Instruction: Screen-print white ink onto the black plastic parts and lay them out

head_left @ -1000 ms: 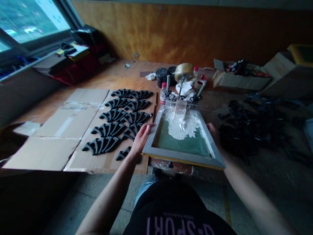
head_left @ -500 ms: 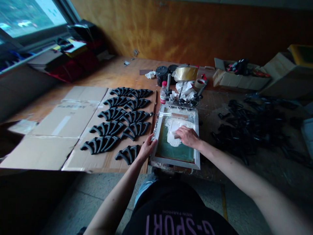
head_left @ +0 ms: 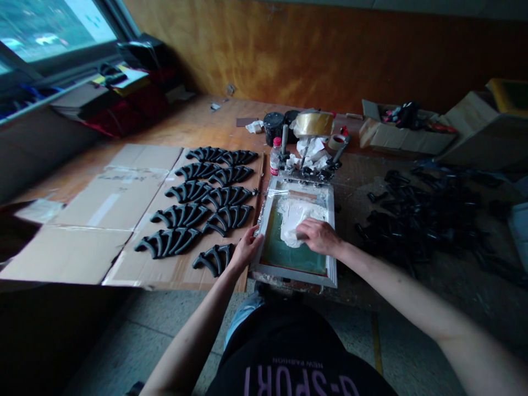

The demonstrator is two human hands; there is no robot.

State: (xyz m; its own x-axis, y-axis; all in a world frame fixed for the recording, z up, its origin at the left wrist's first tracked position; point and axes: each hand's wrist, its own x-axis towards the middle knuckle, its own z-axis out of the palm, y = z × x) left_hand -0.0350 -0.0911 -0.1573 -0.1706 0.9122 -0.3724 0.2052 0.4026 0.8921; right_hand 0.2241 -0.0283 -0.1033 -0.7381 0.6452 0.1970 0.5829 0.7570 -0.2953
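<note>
A silk-screen printing frame (head_left: 332, 264) with a pale metal rim and green mesh lies in front of me, white ink (head_left: 292, 221) spread over the middle of the mesh. My right hand (head_left: 318, 235) is closed on a small squeegee (head_left: 302, 235), pressed into the ink; most of the tool is hidden under the fingers. At the frame's left rim, my left hand (head_left: 246, 246) is closed around the edge, its fingertips partly hidden. Just left of it, curved black handles (head_left: 169, 242) lie in fanned rows on a cardboard sheet (head_left: 144, 273).
Behind the frame stand a red-capped bottle (head_left: 275, 157), a dark tub (head_left: 273, 126), metal clamps (head_left: 330, 166), crumpled white paper (head_left: 315, 148) and a tape roll (head_left: 337, 142). On the right lies a heap of black parts (head_left: 429, 214), with an open cardboard box (head_left: 406, 132) behind it.
My right hand has drawn the squeegee a little toward me and to the right through the ink. The left hand stays at the frame's rim.
</note>
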